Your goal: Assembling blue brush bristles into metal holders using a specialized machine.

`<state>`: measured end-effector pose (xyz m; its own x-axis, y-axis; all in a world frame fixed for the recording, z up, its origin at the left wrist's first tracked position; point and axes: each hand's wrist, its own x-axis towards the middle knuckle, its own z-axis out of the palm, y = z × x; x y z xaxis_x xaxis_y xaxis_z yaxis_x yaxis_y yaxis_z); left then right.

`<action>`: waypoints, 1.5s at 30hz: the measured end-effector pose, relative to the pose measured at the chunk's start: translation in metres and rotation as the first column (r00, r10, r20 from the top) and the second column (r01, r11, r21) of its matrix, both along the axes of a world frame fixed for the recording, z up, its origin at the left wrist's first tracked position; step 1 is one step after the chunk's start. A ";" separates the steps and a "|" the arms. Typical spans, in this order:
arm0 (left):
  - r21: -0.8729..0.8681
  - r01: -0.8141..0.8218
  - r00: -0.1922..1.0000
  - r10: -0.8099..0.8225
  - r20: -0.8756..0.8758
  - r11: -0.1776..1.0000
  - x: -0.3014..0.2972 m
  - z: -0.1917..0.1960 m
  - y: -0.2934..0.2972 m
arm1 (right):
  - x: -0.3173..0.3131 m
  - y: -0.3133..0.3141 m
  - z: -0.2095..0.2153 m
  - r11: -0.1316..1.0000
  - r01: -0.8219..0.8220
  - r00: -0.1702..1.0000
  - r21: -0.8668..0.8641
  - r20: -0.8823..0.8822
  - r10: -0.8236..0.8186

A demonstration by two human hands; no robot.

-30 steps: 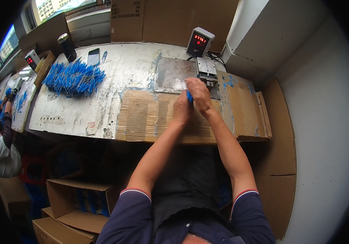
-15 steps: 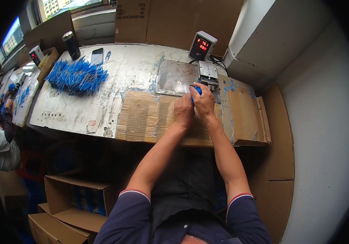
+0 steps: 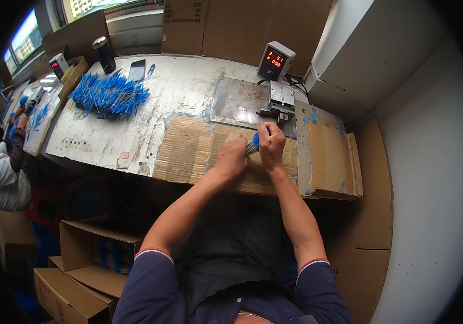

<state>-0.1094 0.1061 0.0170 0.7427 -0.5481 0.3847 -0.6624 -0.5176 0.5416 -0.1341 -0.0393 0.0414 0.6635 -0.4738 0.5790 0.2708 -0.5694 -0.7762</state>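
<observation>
Between my two hands is a small bundle of thin blue-and-grey strands (image 3: 253,143), held tilted over a cardboard sheet on the bench. My left hand (image 3: 232,155) is closed round its lower, greyish end. At the blue end, my right hand (image 3: 271,144) has its fingers curled round the bundle, and they hide part of it. Just beyond the right hand stands a small metal clamp-like device (image 3: 280,102) beside a flat metal plate (image 3: 237,101). A large heap of similar blue strands (image 3: 110,95) lies at the left of the bench.
Behind the metal device stands a white box with a red digital display (image 3: 276,61). A phone (image 3: 137,70) and a dark tumbler (image 3: 103,55) are at the back left. Cardboard (image 3: 326,154) covers the bench's right end. Far left, another person (image 3: 5,173) works at a bench.
Both hands have come back toward me from the metal device with the bundle. My left hand has shifted leftward, showing more of the strands between the hands. The view has shifted slightly.
</observation>
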 end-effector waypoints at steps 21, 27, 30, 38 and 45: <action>-0.075 -0.889 0.243 0.605 0.758 0.451 0.089 0.207 0.362 | 0.001 -0.003 -0.046 0.752 -0.133 0.964 0.645 -0.091 0.249; 0.643 -0.741 0.657 0.405 0.636 0.192 0.074 0.042 0.434 | 0.005 0.011 -0.052 0.801 -0.147 0.956 0.580 -0.123 0.265; 0.446 -0.883 0.433 0.619 0.656 0.145 0.091 0.134 0.425 | 0.001 -0.002 -0.049 0.799 -0.146 0.960 0.583 -0.111 0.256; -0.005 -0.996 0.036 0.449 0.893 0.089 0.091 0.078 0.477 | 0.008 0.019 -0.045 0.836 -0.154 0.953 0.526 -0.145 0.266; 0.213 -0.958 0.288 0.649 0.705 0.193 0.101 0.175 0.451 | -0.003 -0.007 -0.048 0.832 -0.119 0.958 0.542 -0.159 0.240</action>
